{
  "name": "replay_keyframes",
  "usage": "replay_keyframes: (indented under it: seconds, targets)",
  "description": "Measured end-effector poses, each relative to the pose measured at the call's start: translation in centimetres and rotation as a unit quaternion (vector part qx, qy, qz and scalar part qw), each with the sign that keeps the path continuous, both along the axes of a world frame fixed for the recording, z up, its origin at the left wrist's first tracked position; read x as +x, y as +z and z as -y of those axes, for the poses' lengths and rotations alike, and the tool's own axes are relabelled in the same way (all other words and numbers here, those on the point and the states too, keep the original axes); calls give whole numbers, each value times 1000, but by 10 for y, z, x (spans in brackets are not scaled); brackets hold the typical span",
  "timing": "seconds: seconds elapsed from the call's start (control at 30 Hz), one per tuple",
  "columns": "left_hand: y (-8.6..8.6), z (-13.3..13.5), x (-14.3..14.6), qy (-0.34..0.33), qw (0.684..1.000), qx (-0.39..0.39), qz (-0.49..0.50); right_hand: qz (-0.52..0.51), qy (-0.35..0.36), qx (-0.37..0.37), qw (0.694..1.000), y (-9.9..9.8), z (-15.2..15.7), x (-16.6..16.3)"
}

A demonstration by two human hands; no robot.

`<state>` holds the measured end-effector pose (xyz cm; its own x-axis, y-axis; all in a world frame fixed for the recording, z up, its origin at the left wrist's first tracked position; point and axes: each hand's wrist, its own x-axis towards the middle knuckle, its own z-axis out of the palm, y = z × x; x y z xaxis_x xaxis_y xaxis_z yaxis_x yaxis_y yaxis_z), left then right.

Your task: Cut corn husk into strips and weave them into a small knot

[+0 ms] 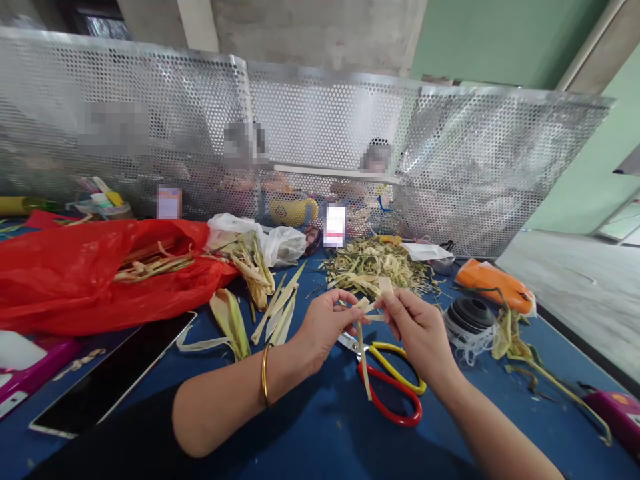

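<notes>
Pale strips of dry corn husk (365,363) are pinched between my two hands above the table. My left hand (327,323) grips them with thumb and fingertips, and one long strip hangs down from there. My right hand (415,327) pinches the same strips from the other side, with a wide flat end (385,285) sticking up past the fingers. Under the hands lie scissors (395,393) with one red and one yellow handle, blades partly hidden by my left hand. Beyond them rises a heap of shredded husk (385,263).
Left are a red plastic bag (100,287) of husks, a dark flat tablet-like panel (115,377) and loose husk leaves (283,310). Right are a black spool (470,317) with white threads and an orange packet (495,285). A perforated metal screen (320,120) stands behind, people beyond it.
</notes>
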<state>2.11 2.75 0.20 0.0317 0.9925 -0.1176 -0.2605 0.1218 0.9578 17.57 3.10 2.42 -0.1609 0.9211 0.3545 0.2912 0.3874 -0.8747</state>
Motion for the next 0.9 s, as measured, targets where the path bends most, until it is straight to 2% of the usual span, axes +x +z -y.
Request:
replay_keyframes:
  seconds: [0.13, 0.37, 0.67, 0.9]
  targets:
    - [-4, -1, -1, -6, 1000, -15, 5, 6, -1, -31, 1000, -1, -3, -1]
    - [4, 1, 1, 7, 999, -32, 28, 75, -17, -6, 997, -5, -4, 0]
    - [7, 2, 1, 14, 999, -42, 21, 226, -55, 91, 968, -5, 1, -1]
    - [14, 5, 2, 20, 1000, -22, 1, 267, -54, 119, 955, -6, 3, -2]
